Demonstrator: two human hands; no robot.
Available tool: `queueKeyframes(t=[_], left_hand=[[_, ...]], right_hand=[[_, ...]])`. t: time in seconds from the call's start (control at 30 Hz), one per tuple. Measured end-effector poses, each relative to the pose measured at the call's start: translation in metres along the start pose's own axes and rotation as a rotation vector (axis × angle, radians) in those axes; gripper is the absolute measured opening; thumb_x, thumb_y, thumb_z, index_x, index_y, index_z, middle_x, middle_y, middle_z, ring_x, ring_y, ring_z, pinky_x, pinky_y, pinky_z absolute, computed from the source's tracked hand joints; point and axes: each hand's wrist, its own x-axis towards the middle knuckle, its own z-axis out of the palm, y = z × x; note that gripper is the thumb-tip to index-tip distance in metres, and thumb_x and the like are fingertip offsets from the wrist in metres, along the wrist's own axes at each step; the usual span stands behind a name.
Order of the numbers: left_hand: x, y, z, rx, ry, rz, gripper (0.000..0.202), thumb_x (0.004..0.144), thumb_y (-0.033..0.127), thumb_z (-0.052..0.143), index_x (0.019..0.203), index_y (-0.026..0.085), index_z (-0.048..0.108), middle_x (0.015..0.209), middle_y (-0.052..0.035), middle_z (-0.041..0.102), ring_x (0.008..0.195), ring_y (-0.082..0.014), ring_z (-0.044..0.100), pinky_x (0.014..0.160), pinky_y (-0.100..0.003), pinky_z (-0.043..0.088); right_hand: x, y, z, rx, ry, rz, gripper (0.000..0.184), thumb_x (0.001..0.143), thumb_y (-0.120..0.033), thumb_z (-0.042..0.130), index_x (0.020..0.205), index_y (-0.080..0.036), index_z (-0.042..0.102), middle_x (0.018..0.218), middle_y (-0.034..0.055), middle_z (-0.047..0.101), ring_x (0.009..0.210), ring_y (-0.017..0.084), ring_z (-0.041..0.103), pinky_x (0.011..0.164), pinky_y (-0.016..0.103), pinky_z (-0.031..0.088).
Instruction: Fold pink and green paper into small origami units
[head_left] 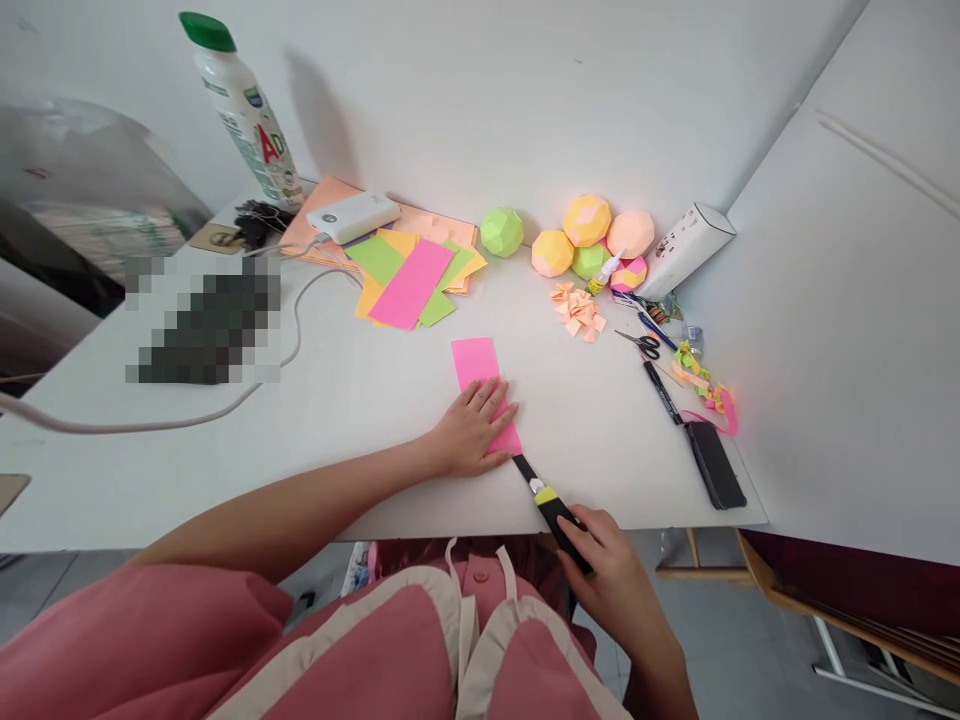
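Observation:
A strip of bright pink paper (474, 362) lies on the white table. My left hand (480, 425) rests flat over its lower part, fingers outstretched. In my right hand (600, 550) is a utility knife (551, 508) with a black and yellow handle, gripped at the table's front edge. The knife's dark blade points up and left, and its tip meets the lower right corner of the pink strip. Whether the blade has entered the paper I cannot tell.
Coloured paper sheets (412, 285) and a white power bank (352, 217) lie at the back left. Paper balls (587, 220), paper scraps (577, 312), scissors (643, 343), a pen (661, 391) and a black case (715, 465) are on the right. A bottle (247, 120) stands back left; a cable (225, 412) crosses the table.

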Motion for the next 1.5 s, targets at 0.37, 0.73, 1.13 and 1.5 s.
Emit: queueKeyframes(t=[0.37, 0.73, 1.13, 1.5], left_hand=[[0.000, 0.001, -0.001, 0.004, -0.019, -0.009, 0.075, 0.090, 0.060, 0.034, 0.144, 0.008, 0.034, 0.151, -0.0230, 0.025, 0.142, -0.0404, 0.014, 0.113, -0.053, 0.011], [0.000, 0.001, -0.004, -0.013, -0.024, -0.018, 0.075, 0.090, 0.060, 0.035, 0.144, 0.008, 0.034, 0.152, -0.0210, 0.027, 0.142, -0.0391, 0.014, 0.113, -0.052, 0.010], [0.000, 0.001, -0.003, -0.020, -0.022, -0.018, 0.075, 0.089, 0.060, 0.036, 0.143, 0.008, 0.035, 0.152, -0.0212, 0.024, 0.142, -0.0394, 0.012, 0.113, -0.053, 0.009], [-0.001, 0.001, -0.001, -0.028, -0.008, -0.018, 0.075, 0.090, 0.061, 0.033, 0.144, 0.010, 0.033, 0.153, -0.0203, 0.022, 0.143, -0.0386, 0.011, 0.112, -0.056, 0.010]], right_hand=[[0.001, 0.006, -0.002, -0.063, 0.000, -0.018, 0.032, 0.087, -0.013, 0.049, 0.115, -0.021, 0.061, 0.115, 0.0119, 0.062, 0.099, 0.025, 0.060, 0.078, 0.042, 0.060], [0.013, 0.006, 0.000, -0.039, 0.010, -0.012, 0.031, 0.087, -0.015, 0.049, 0.114, -0.021, 0.063, 0.113, 0.0117, 0.063, 0.098, 0.025, 0.060, 0.077, 0.041, 0.059], [0.028, 0.011, 0.001, -0.050, 0.002, -0.012, 0.032, 0.087, -0.015, 0.049, 0.114, -0.021, 0.064, 0.114, 0.0105, 0.063, 0.099, 0.025, 0.060, 0.079, 0.041, 0.058], [0.040, 0.014, 0.002, -0.043, 0.016, -0.020, 0.032, 0.088, -0.018, 0.049, 0.114, -0.024, 0.065, 0.112, 0.0095, 0.064, 0.097, 0.024, 0.059, 0.078, 0.042, 0.058]])
